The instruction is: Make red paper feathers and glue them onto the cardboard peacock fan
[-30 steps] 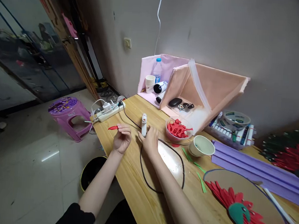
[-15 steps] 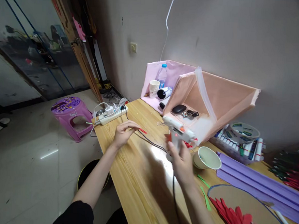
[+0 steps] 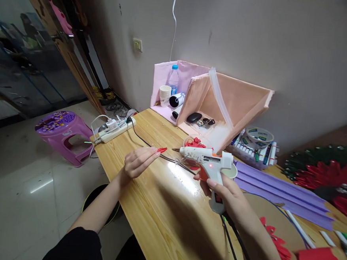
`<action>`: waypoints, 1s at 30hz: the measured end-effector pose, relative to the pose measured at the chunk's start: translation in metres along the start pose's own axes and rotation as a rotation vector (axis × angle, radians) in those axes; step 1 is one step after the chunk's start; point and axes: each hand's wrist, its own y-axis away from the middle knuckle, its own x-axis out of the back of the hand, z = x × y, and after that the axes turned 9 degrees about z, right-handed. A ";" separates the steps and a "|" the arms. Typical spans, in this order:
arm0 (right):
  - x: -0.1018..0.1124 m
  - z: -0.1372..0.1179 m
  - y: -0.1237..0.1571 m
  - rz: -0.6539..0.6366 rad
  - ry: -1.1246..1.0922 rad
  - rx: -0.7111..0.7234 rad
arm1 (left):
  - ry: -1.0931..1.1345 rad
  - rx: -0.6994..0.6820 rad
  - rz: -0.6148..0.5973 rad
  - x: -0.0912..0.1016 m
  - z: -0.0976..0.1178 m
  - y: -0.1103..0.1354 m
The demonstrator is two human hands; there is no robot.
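Note:
My right hand (image 3: pixel 227 189) is wrapped round the grip of a white hot glue gun (image 3: pixel 203 158) with an orange trigger and a small red light. Its metal nozzle points left. Pinched between the fingers of my left hand (image 3: pixel 141 162) is a small red petal (image 3: pixel 161 149), its tip just short of the nozzle. Behind the gun stands a clear tub (image 3: pixel 197 141) with red pieces in it. A pale bowl (image 3: pixel 231 171) is partly hidden by the gun. At the lower right lies a cardboard disc (image 3: pixel 270 210) with red petals on it.
A power strip (image 3: pixel 117 130) sits on the table's left edge, cables crossing the wood. Pink and peach fabric-covered boxes (image 3: pixel 244 93) stand against the wall. Purple folded paper (image 3: pixel 279 189) and a marker tray (image 3: pixel 252 149) are at right. A purple stool (image 3: pixel 72 135) stands on the floor.
The glue gun has come nearer and turned sideways, its nozzle now close to the red petal. My left hand's fingers have turned and closed more around the petal. The view has shifted right.

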 end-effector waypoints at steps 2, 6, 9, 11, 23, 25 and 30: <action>-0.003 0.001 -0.001 0.015 -0.013 0.002 | 0.029 -0.043 0.010 -0.001 0.000 -0.006; -0.004 0.003 -0.002 0.004 -0.053 -0.035 | 0.084 -0.122 0.034 0.000 0.003 -0.021; -0.003 0.004 -0.002 0.016 -0.080 -0.076 | 0.070 -0.163 0.054 0.000 0.005 -0.029; -0.002 0.005 -0.002 0.021 -0.093 -0.092 | 0.083 -0.161 0.057 -0.001 0.006 -0.033; -0.004 0.001 -0.007 0.035 -0.076 -0.117 | 0.023 -0.255 0.088 -0.009 0.007 -0.042; -0.004 -0.001 -0.007 0.015 -0.059 -0.114 | 0.010 -0.260 0.108 -0.009 0.007 -0.044; -0.004 -0.003 -0.006 -0.020 -0.055 -0.114 | 0.016 -0.285 0.104 -0.007 0.008 -0.046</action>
